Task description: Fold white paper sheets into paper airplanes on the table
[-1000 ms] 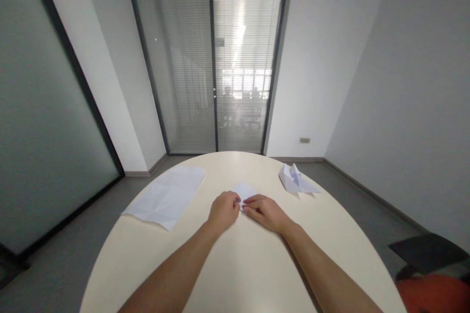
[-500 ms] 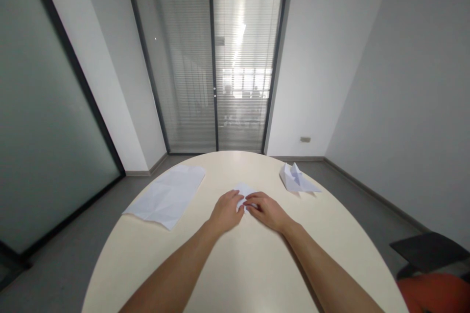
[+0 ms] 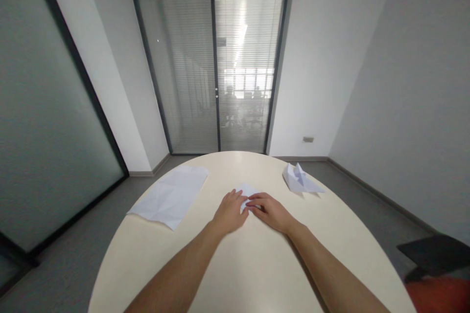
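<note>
A small folded sheet of white paper (image 3: 246, 189) lies on the table in front of me, partly covered by my hands. My left hand (image 3: 230, 211) rests over its left side, fingers stretched out on the paper and thumb apart from them. From the right, my right hand (image 3: 270, 210) has its fingers and thumb closed on the paper's near right part. The fingertips of both hands almost meet. How the paper is folded under them is hidden.
A large creased white sheet (image 3: 171, 195) lies flat at the table's left. A folded paper shape with upright points (image 3: 299, 180) stands at the right edge. The round cream table (image 3: 242, 269) has a chair (image 3: 436, 259) at its lower right. Glass doors (image 3: 216, 73) are beyond.
The whole view has shifted slightly, so everything sits a little further right. The left fingers are somewhat more spread on the paper, and the right hand keeps its grip.
</note>
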The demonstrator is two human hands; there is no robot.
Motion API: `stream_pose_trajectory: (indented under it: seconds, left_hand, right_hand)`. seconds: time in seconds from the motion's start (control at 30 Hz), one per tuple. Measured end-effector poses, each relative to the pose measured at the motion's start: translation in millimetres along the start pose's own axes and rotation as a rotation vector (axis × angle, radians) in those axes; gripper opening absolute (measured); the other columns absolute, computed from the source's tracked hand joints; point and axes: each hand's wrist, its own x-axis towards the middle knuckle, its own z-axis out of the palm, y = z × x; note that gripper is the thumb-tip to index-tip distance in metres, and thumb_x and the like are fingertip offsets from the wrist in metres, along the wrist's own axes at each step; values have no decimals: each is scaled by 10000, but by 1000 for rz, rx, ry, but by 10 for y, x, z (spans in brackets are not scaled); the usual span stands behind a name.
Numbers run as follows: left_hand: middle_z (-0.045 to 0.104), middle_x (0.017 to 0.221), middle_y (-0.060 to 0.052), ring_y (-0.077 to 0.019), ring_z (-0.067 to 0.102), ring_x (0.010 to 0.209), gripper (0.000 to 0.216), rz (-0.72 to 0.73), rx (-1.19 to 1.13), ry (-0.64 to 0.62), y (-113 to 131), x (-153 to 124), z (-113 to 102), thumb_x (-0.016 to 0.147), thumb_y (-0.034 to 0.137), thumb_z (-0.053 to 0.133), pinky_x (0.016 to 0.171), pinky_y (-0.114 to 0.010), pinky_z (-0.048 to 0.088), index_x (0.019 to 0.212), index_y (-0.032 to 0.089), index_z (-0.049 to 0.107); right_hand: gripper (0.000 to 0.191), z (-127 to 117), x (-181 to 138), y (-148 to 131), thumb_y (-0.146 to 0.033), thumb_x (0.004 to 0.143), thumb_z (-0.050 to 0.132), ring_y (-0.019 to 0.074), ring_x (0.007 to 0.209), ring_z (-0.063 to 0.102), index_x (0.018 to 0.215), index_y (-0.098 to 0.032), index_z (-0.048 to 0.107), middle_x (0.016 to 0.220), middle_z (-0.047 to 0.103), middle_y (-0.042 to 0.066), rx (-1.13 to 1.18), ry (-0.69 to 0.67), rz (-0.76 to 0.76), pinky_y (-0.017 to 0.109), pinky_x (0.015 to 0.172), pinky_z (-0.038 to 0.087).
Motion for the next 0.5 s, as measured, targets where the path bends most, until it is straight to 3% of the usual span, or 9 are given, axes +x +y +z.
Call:
stream_pose_trajectory:
  seconds: [0.5]
  left_hand:
    - [578, 1397, -104, -266, 479, 1339, 357, 43, -4, 13, 5, 4, -26, 928, 279, 518, 1182, -462, 300, 1261, 203, 624]
  right_hand:
    - [239, 9, -1, 9, -323, 943, 572, 238, 1119, 623, 1087, -274, 757, 1176, 705, 81, 13, 13, 5, 408, 1007, 482]
